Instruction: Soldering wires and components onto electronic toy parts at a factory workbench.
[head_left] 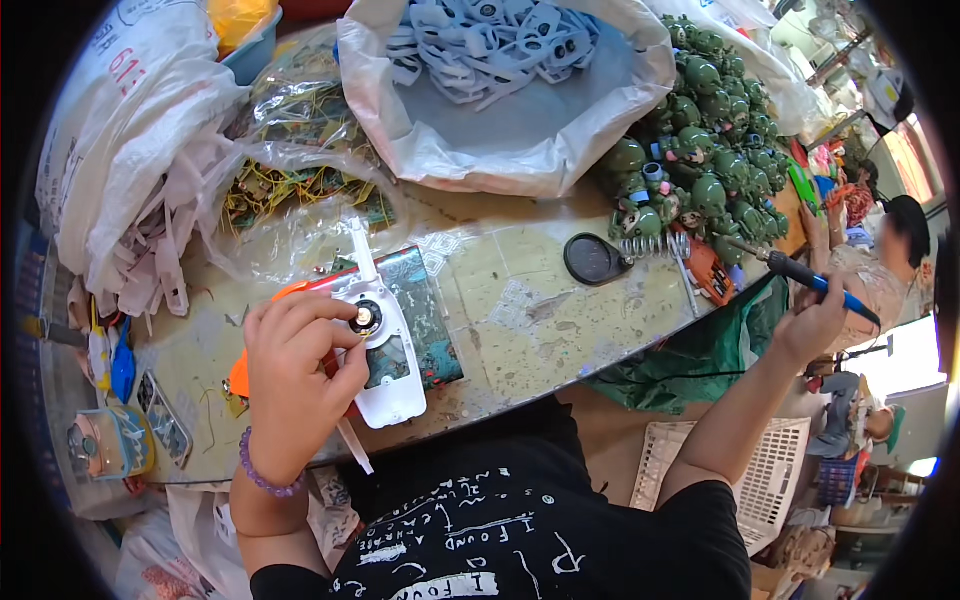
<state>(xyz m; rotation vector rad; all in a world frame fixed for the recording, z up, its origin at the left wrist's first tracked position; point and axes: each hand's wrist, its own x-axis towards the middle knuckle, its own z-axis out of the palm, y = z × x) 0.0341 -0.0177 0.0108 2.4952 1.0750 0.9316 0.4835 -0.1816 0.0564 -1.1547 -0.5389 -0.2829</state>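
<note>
My left hand, a purple bead bracelet at its wrist, is closed with thumb and fingers pinching a small round speaker. The speaker sits in the ring of a white plastic housing, which lies over a dark, scuffed board near the table's front edge. Out to the right, my right hand grips a soldering iron with a black and blue handle. Its tip points left toward a metal coil spring beside a black oval dish.
An open white sack of pale plastic parts stands at the back. Green round parts are heaped right of it. Wired circuit boards lie in clear plastic at left. A phone rests front left. Another person sits far right.
</note>
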